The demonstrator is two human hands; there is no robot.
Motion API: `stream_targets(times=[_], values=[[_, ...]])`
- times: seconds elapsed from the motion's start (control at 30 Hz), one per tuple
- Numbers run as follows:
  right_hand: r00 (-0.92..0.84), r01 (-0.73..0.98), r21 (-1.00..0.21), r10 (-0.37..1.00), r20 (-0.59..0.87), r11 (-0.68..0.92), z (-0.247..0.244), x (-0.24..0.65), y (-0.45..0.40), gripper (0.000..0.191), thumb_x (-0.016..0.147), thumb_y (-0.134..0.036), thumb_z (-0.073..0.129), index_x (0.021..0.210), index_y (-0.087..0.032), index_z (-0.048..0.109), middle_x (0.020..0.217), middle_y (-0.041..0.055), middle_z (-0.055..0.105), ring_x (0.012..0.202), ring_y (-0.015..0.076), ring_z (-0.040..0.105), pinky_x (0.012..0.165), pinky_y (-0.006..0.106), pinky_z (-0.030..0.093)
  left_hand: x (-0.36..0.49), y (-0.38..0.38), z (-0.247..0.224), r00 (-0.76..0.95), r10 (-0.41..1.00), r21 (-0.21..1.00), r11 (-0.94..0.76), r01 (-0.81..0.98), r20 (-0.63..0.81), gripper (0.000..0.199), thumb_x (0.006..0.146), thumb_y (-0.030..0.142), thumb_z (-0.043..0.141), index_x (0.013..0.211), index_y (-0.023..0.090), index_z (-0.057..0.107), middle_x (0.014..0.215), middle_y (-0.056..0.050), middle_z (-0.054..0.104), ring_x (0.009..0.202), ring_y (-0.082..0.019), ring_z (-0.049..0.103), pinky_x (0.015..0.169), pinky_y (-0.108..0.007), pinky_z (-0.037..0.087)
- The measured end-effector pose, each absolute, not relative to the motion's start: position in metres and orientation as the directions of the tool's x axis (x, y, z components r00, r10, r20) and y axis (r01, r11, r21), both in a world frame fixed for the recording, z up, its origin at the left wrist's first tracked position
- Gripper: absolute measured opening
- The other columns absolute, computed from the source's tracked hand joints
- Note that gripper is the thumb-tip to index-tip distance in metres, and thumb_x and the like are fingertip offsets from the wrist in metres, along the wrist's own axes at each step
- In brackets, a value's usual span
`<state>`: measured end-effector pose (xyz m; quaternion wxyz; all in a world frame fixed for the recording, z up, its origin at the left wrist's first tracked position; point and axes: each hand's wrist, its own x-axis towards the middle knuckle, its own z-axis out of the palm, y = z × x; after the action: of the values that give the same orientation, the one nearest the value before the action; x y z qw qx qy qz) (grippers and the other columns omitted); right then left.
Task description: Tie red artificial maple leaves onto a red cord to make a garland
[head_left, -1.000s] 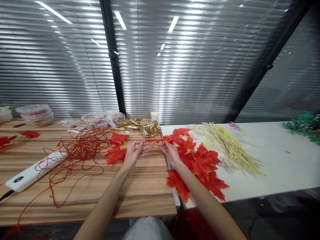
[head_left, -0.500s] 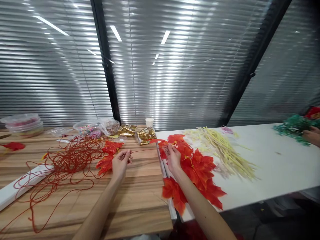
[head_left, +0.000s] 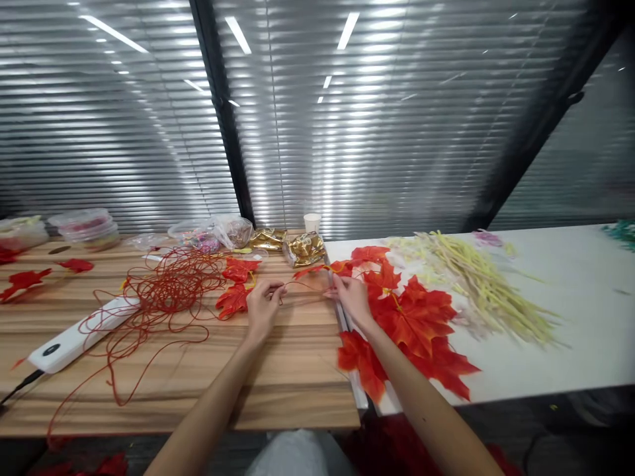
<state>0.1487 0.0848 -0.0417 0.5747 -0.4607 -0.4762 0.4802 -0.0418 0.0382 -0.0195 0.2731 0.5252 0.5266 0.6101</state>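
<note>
My left hand is closed in a pinch on a thin red cord, above the wooden tabletop. At the seam between the two tables, my right hand pinches the same cord, which bows slightly between both hands. A red artificial maple leaf with a yellow stem lies just beyond my right fingers. More red-orange maple leaves are heaped under and beside my right forearm. Left of my left hand are two red leaves and a loose tangle of red cord.
A white power strip lies partly under the tangle. Plastic containers, gold packets and a paper cup line the back. Yellow stems lie on the white table. Window blinds stand behind.
The view has shifted, bringing more of the left table and the power strip's end into sight. My hands are slightly closer together, and the cord between them has slackened. The other person's hand has left view.
</note>
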Motion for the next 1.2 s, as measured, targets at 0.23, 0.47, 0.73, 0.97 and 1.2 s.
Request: stream_targets(times=[0.23,0.47,0.73,0.97,1.2], values=[[0.241,0.482,-0.807,0.834,0.497,0.342,-0.012,0.169,0.074,0.035,0.068,-0.034,0.065,0.041,-0.019,0.048,0.039,-0.0019,0.043,0.044,0.0108,0.039,0.052,0.024,0.031,-0.039,0.029,-0.007,-0.245,0.893,0.904,-0.299,0.307,0.379,0.007,0.066,0.026,0.064,0.068,0.02,0.067,0.068,-0.005,0.062,0.063,-0.017,0.054,0.062,-0.027,0.043],[-0.172,-0.018,-0.852,0.838,0.518,0.523,-0.007,0.109,0.027,0.025,0.072,-0.03,0.061,0.096,-0.024,0.067,0.095,0.004,0.064,0.073,0.0162,0.057,0.064,0.025,0.043,-0.028,0.024,0.001,-0.082,0.974,0.975,-0.205,0.089,0.212,0.014,0.063,0.03,0.066,0.067,0.017,0.066,0.064,-0.004,0.063,0.053,-0.014,0.052,0.048,-0.025,0.041],[-0.328,-0.088,-0.952,0.894,0.304,0.292,-0.03,0.098,0.037,0.023,0.077,-0.036,0.055,0.07,-0.019,0.069,0.049,-0.0007,0.058,0.042,0.0131,0.05,0.044,0.023,0.037,-0.035,0.034,-0.007,-0.034,0.968,0.969,-0.246,0.023,0.247,0.02,0.057,0.031,0.071,0.059,0.014,0.062,0.068,-0.002,0.058,0.057,-0.01,0.05,0.051,-0.021,0.038],[-0.238,-0.045,-0.863,0.833,0.499,0.504,-0.021,0.099,0.03,0.019,0.078,-0.032,0.056,0.072,-0.021,0.069,0.071,0.0019,0.066,0.058,0.0139,0.055,0.058,0.024,0.042,-0.047,0.034,-0.001,-0.057,0.99,0.988,-0.134,-0.08,0.129,0.03,0.068,0.042,0.062,0.078,0.014,0.057,0.076,-0.004,0.06,0.065,-0.013,0.054,0.056,-0.022,0.04],[-0.275,-0.092,-0.92,0.878,0.392,0.382,-0.025,0.097,0.032,0.034,0.082,-0.043,0.046,0.065,-0.016,0.059,0.053,-0.001,0.054,0.042,0.0099,0.047,0.043,0.021,0.036,-0.106,0.049,-0.013,-0.203,0.894,0.461,-0.005,0.887,0.4,0.038,0.074,0.028,0.056,0.109,0.013,0.055,0.111,-0.014,0.058,0.105,-0.026,0.049,0.091,-0.038,0.034]])
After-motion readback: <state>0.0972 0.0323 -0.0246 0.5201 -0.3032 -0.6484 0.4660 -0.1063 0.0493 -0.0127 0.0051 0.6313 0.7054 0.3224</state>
